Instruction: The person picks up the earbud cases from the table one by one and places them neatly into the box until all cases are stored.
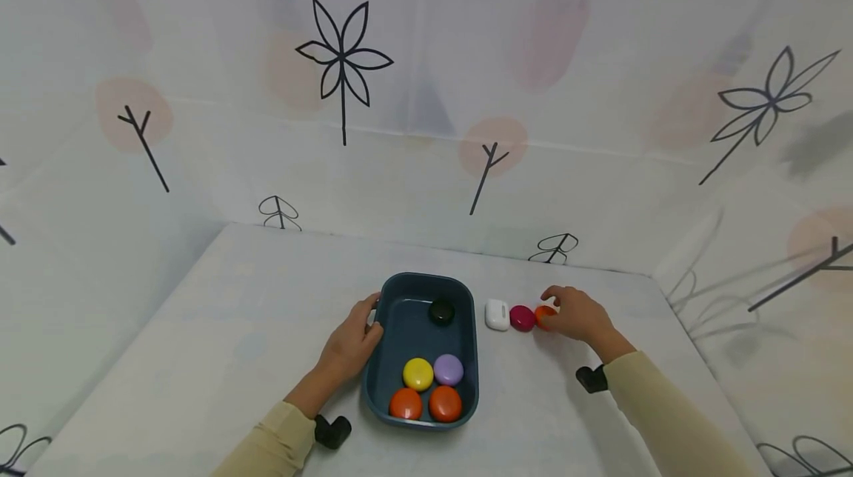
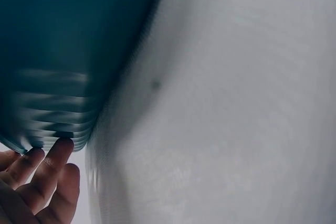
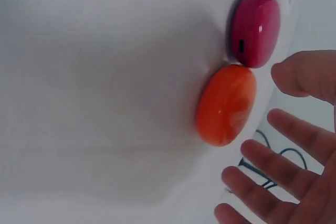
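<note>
A dark teal rectangular tray [image 1: 421, 347] with raised walls lies in front of me. My left hand [image 1: 348, 342] grips its left wall, thumb at the rim and fingers along the outside; in the left wrist view the fingertips [image 2: 64, 146] meet the ribbed side of the tray. Over to the right, my right hand [image 1: 578, 316] reaches above a glossy orange pebble-shaped object [image 3: 227, 105], its thumb and fingers spread apart around it. Touching that object is a crimson rounded one [image 3: 256, 30] with a small dark slot. A white rounded case [image 1: 497, 315] sits beside the crimson one.
Inside the tray are a black round piece [image 1: 441, 311], a yellow disc [image 1: 417, 374], a lilac disc [image 1: 449, 369] and two orange-red discs [image 1: 445, 404]. A white cloth with plant drawings covers the table [image 1: 253, 299] and the walls behind and beside it.
</note>
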Action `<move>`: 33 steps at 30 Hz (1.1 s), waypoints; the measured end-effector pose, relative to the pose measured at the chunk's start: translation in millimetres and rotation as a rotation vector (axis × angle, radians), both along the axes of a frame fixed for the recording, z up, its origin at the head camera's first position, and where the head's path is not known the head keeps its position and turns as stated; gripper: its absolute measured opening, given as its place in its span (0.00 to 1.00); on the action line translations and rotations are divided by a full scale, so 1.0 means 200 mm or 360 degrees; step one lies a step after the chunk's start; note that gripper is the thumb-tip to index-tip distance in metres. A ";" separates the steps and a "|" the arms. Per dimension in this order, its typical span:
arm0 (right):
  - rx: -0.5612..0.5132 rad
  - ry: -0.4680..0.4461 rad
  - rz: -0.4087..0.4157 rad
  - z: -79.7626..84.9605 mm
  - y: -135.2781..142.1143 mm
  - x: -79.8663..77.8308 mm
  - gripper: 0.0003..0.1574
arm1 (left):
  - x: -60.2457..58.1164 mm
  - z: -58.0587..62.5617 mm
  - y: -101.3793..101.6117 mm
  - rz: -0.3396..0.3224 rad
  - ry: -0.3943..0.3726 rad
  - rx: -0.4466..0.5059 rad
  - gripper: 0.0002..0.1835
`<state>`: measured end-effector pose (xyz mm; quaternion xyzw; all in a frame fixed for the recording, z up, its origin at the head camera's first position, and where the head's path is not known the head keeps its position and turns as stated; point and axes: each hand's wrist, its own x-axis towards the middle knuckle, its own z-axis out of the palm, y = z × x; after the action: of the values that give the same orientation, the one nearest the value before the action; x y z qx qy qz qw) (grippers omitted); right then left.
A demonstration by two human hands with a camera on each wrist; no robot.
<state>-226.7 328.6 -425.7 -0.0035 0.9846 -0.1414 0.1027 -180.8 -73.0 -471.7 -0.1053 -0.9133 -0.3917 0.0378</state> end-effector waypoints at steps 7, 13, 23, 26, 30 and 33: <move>-0.0081 0.0158 0.0015 0.04 -0.06 -0.01 0.27 | 0.00 -0.01 0.00 0.0001 -0.0017 -0.0011 0.29; -0.0136 0.0279 0.0072 0.06 -0.13 -0.02 0.26 | 0.00 -0.02 -0.01 0.0005 -0.0012 -0.0006 0.29; -0.0218 0.0426 0.0269 0.10 -0.29 -0.01 0.23 | 0.00 -0.03 -0.01 -0.0003 -0.0009 0.0005 0.29; -0.0232 0.0455 0.0319 0.11 -0.33 0.00 0.22 | 0.00 -0.03 0.00 0.0000 -0.0012 0.0001 0.29; -0.0233 0.0483 0.0394 0.12 -0.39 0.00 0.22 | 0.00 -0.02 0.00 0.0009 -0.0018 0.0002 0.29; -0.0224 0.0516 0.0451 0.12 -0.43 0.00 0.21 | 0.00 -0.02 0.00 0.0012 -0.0024 0.0003 0.29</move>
<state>-226.0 242.2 -401.0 -0.1718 0.9656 -0.1914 -0.0386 -181.6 -73.5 -475.0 -0.0989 -0.9135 -0.3932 0.0324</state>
